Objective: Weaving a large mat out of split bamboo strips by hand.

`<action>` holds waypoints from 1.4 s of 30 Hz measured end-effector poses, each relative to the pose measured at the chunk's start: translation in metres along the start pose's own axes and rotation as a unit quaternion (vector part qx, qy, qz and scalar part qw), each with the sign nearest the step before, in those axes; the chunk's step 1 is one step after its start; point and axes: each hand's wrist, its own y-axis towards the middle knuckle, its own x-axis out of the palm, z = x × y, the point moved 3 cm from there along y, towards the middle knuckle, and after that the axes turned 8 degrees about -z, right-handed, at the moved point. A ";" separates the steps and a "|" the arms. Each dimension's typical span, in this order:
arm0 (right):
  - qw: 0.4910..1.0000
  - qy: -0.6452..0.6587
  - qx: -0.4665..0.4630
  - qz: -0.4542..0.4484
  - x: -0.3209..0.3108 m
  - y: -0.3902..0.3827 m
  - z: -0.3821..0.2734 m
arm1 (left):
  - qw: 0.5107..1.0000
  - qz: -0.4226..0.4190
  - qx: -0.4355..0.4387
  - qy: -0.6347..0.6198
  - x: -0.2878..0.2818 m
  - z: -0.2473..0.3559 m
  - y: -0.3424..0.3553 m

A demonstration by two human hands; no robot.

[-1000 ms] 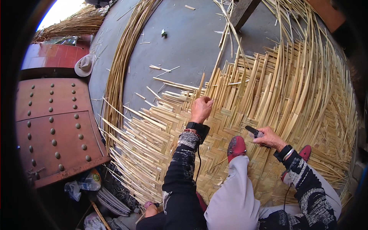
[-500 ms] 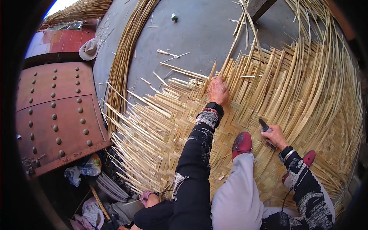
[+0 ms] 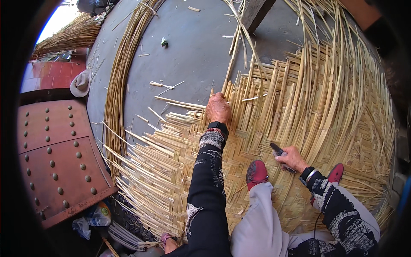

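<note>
A large woven mat of split bamboo strips (image 3: 239,171) lies on the ground under my feet. At its far edge, where loose strip ends stand out, my left hand (image 3: 218,109) is closed around strips; its fingertips are partly hidden. My right hand (image 3: 293,158), low over the woven part, is closed around a short dark hand tool (image 3: 278,148). One end of that tool sticks out past my thumb, and its exact kind does not show. Long unwoven strips (image 3: 319,94) spread across the right side of the mat.
A bundle of long strips (image 3: 117,85) lies on the grey floor (image 3: 184,55) at the left. A studded red door panel (image 3: 60,150) is beside it, with a hat (image 3: 80,83) above. A wooden post (image 3: 257,15) stands at the far side. Someone's pink-covered limb (image 3: 166,237) shows below.
The whole view has shifted, so the scene sits further left in the picture. Both hands keep their closed grips, and the left stays at the mat's far edge.
</note>
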 end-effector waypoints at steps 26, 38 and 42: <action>0.999 -0.024 -0.022 -0.010 0.000 -0.005 -0.006 | 0.970 -0.098 0.085 -0.205 0.021 0.121 0.034; 0.956 -0.219 -0.177 0.085 -0.081 0.017 -0.122 | 0.855 -0.354 0.025 -0.379 0.008 0.118 0.063; 0.893 -0.358 -0.219 0.163 -0.108 0.037 -0.175 | 0.884 -0.359 0.004 -0.299 0.006 0.131 0.068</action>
